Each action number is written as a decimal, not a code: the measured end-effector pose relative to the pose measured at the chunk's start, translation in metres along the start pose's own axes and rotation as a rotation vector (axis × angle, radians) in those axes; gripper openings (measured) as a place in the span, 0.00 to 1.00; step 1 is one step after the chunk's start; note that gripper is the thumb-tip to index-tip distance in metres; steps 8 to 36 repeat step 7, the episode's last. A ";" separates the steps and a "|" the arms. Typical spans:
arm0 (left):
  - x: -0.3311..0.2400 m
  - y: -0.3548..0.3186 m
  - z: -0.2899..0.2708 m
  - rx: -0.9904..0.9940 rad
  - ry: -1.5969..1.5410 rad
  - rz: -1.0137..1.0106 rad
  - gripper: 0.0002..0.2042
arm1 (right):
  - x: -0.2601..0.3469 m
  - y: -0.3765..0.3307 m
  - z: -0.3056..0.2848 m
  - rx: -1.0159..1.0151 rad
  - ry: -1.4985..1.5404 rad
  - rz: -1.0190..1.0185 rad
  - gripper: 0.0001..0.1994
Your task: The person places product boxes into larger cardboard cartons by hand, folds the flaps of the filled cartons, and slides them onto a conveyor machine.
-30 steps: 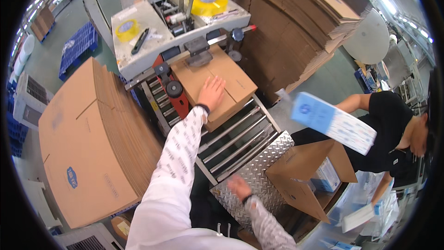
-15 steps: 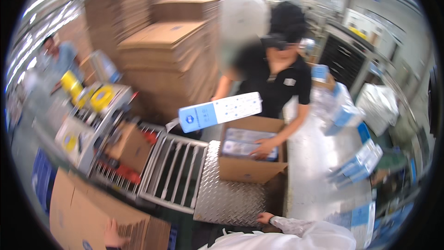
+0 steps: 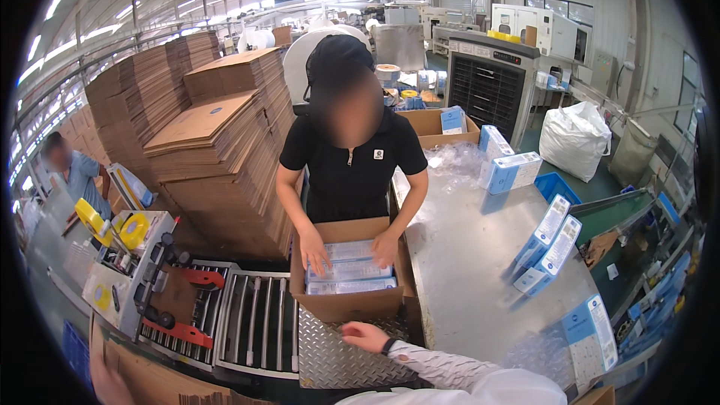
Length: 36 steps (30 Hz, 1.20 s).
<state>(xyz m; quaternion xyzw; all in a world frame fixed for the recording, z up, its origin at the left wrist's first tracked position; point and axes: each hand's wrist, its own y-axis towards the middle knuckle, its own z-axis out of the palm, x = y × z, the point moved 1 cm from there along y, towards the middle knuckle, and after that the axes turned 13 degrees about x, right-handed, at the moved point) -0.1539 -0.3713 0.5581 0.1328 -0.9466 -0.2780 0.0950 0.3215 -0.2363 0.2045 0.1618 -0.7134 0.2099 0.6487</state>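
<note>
At the lower left, my left hand [image 3: 111, 384] is against the flattened cardboard cartons [image 3: 161, 376]; it is blurred and cut by the edge, so its grip does not show. My right hand [image 3: 365, 336], loosely extended with nothing in it, is over the diamond-patterned metal plate [image 3: 330, 364], just in front of an open carton [image 3: 352, 306]. In that carton lie several blue-and-white boxes [image 3: 351, 286]. A co-worker in a black shirt [image 3: 352, 180] stands across from me with both hands inside the carton, touching the boxes.
A roller conveyor [image 3: 259, 322] runs left from the plate to a taping machine [image 3: 176, 292] with yellow tape rolls. On the right, a metal table [image 3: 465, 255] carries several blue-and-white boxes [image 3: 547, 255] and clear plastic. Tall stacks of flat cardboard [image 3: 217, 150] rise behind the conveyor.
The co-worker's held box is no longer in the air; both their hands are now in the carton, where the boxes lie in a row. My left hand has shifted toward the lower left. The view has turned.
</note>
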 end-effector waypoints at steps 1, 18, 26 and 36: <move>-0.011 0.024 -0.001 -0.140 0.022 0.295 0.13 | 0.029 0.016 0.018 0.034 0.010 -0.107 0.21; -0.261 0.063 -0.056 -0.284 -0.213 1.335 0.16 | 0.143 0.025 0.121 -0.139 -0.362 -0.605 0.33; -0.261 0.063 -0.056 -0.284 -0.213 1.335 0.16 | 0.143 0.025 0.121 -0.139 -0.362 -0.605 0.33; -0.261 0.063 -0.056 -0.284 -0.213 1.335 0.16 | 0.143 0.025 0.121 -0.139 -0.362 -0.605 0.33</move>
